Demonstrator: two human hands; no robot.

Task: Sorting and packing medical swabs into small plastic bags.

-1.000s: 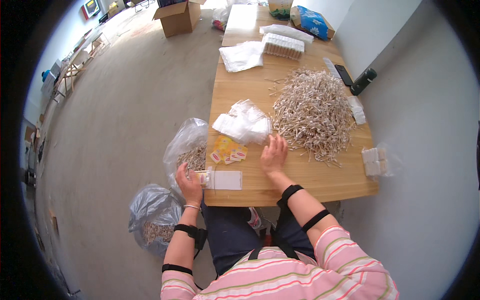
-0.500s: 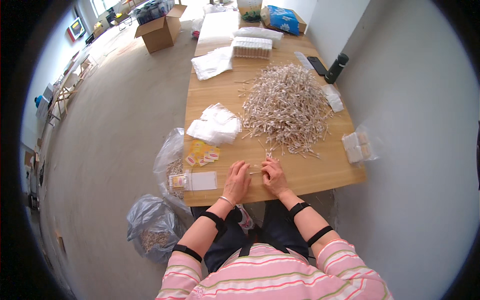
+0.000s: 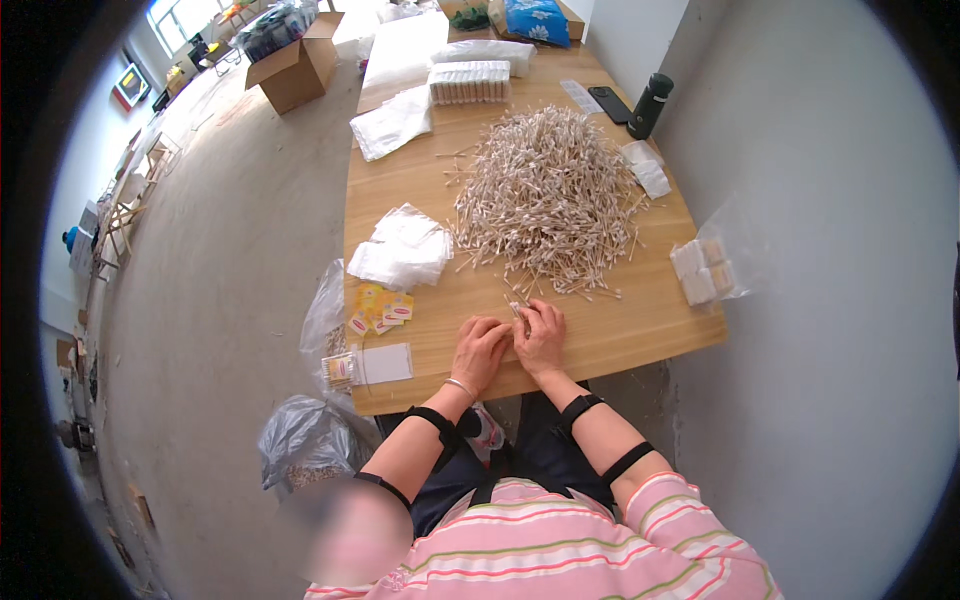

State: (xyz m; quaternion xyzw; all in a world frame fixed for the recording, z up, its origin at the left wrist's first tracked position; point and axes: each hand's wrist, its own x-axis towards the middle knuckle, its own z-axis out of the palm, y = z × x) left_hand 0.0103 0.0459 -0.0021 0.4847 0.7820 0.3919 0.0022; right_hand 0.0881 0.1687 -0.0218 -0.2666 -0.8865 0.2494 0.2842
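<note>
Closer to the right hand (image 3: 540, 335) than before, the left hand (image 3: 482, 352) curls, its hold unclear. Right fingertips pinch a few cotton swabs (image 3: 516, 308) beside the pile (image 3: 545, 200); a loose or uneven pinch could scatter them across the table (image 3: 630, 320).

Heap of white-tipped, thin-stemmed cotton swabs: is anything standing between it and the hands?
Nothing visible stands in the way. The right hand is just short of the cotton swab heap, across a narrow strip of light wooden tabletop; the left hand is beside the right.
</note>
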